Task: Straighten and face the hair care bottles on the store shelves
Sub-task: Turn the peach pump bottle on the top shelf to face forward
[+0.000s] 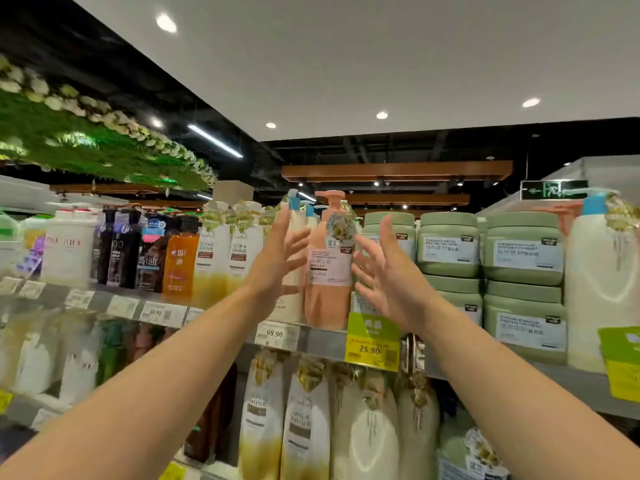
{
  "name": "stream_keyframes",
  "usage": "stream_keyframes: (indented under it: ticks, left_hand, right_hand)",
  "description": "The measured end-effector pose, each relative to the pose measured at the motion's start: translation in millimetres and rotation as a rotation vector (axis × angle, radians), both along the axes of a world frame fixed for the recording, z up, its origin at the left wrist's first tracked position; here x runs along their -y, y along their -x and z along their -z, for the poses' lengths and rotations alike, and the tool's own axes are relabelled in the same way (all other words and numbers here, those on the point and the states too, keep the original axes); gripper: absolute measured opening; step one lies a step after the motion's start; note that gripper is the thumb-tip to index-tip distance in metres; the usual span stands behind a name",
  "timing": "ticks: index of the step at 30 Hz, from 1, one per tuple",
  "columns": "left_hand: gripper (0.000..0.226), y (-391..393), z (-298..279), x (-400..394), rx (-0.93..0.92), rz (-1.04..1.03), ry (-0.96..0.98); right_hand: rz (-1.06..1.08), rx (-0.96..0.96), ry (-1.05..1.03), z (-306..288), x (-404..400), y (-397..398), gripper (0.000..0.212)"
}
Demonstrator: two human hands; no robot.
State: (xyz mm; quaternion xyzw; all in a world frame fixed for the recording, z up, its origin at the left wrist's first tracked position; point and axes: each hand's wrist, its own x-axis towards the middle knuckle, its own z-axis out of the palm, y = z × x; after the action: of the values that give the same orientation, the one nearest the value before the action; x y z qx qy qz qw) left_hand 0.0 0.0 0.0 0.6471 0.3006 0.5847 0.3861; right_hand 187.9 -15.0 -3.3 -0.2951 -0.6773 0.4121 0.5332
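1. Peach pump bottle [327, 268] stands upright at the front edge of the top shelf [322, 341], label facing roughly outward; its pump head points left.
2. Left hand [277, 261] is just left of the peach bottle, fingers [282, 223] straight and spread, holding nothing. Whether the fingertips touch the cream bottle [298, 237] behind them cannot be told.
3. Right hand [388, 271] is just right of the peach bottle, fingers spread and relaxed, empty; contact with the bottle not evident.
4. Handling estimate: bottle looks full, so fairly heavy; rigid plastic with a smooth, possibly slick wall. Tall and narrow, so it may tip if pushed near the pump. Best hold: both palms on the lower body sides, rotating about its base.
5. Right of the peach bottle: stacked green tubs [450, 244]. Left of it: yellow-bottomed bottles [211, 258], then an orange bottle [180, 265].
6. Below the peach bottle: yellow price tag [372, 344].
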Motion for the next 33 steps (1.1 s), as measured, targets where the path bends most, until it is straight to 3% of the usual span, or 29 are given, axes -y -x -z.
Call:
stream_keyframes:
  ticks: [3,4,8,12,14,17,22,25,29,33]
  left_hand:
    - [0.107,3,0,-16,-0.064,-0.023,0.023]
    - [0.105,4,2,-21,-0.073,-0.022,0.022]
    - [0.101,6,6,-42,-0.129,-0.037,-0.014]
    - [0.052,3,7,-46,-0.149,0.062,-0.075]
    - [0.041,1,7,-44,-0.152,0.101,-0.122]
    - [0.041,1,13,-48,-0.088,0.139,-0.166]
    - [0.041,2,23,-53,0.007,0.162,-0.222]
    - [0.048,3,29,-62,-0.061,0.054,-0.273]
    - [0.015,4,38,-79,-0.265,-0.293,-0.402]
    - [0.036,4,42,-85,-0.272,-0.392,-0.458]
  right_hand:
    - [0.021,0.027,-0.069,0,-11,12,0.056]
    - [-0.017,0.026,-0.054,0,-18,15,0.05]
    - [0.09,0.035,-0.105,5,-43,32,0.056]
    - [0.205,0.095,-0.102,7,-54,49,0.108]
    - [0.222,0.07,-0.104,8,-58,52,0.098]
    - [0.212,0.005,-0.109,10,-64,52,0.071]
    - [0.229,-0.024,-0.139,13,-57,55,0.051]
    - [0.249,-0.063,-0.129,14,-50,57,0.049]
    - [0.238,-0.066,-0.114,14,-41,60,0.051]
    - [0.225,-0.113,-0.092,16,-30,65,0.059]
